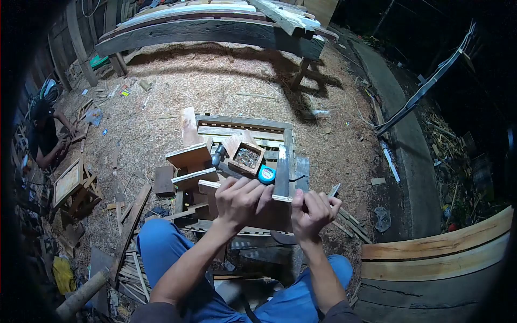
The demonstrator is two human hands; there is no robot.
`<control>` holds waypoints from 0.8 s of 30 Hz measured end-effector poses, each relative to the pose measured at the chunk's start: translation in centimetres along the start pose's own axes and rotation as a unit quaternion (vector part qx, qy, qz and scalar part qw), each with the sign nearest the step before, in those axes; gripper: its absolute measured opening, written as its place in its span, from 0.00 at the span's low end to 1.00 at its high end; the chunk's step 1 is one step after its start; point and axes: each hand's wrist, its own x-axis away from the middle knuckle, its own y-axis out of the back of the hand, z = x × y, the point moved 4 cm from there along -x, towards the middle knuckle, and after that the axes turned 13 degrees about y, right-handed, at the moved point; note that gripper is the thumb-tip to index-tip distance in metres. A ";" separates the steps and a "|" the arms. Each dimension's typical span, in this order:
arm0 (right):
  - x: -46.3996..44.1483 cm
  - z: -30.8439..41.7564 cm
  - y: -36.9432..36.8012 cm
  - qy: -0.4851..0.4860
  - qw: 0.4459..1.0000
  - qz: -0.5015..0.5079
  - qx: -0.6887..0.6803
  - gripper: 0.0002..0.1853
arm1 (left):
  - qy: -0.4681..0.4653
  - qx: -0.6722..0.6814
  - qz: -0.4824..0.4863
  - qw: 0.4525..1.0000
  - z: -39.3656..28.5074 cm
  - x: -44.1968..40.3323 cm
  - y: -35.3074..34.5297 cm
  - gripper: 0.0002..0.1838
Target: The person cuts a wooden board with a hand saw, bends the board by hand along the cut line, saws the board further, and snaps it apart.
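Observation:
A small wooden piece (260,217) with upright boards lies between my hands over the low slatted table. My left hand (239,202) has its fingers curled at the piece's left part, beside a pale-edged board (208,185). My right hand (314,213) is closed at the right, its thumb up beside the end of a dark upright board (281,173). What its fingers hold is too small to name. Beyond my hands sit a turquoise tape measure (266,174) and a wooden box (247,158) of nails. A hammer head (218,155) shows left of the box.
The slatted table (245,121) stands in front of my knees. A workbench (210,32) spans the back. At the far left a person (47,132) sits near a small wooden frame (70,182). Planks (436,242) lie at the right; sticks and shavings cover the ground.

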 end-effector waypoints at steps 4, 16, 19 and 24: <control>-0.1 -1.0 0.7 0.051 0.998 0.022 -0.042 0.10 | -0.013 -0.005 0.053 0.998 0.4 -0.4 0.2 0.22; 2.0 -4.1 -0.2 -0.224 0.912 -0.009 -0.345 0.30 | 0.255 0.076 0.081 0.961 1.9 0.0 1.6 0.20; 0.8 -3.6 0.3 -0.245 0.883 -0.050 -0.398 0.28 | 0.307 0.218 0.143 0.915 2.2 0.2 0.6 0.20; 0.8 -3.6 1.0 -0.247 0.896 -0.092 -0.356 0.30 | 0.298 0.246 0.239 0.891 2.3 1.5 -1.2 0.21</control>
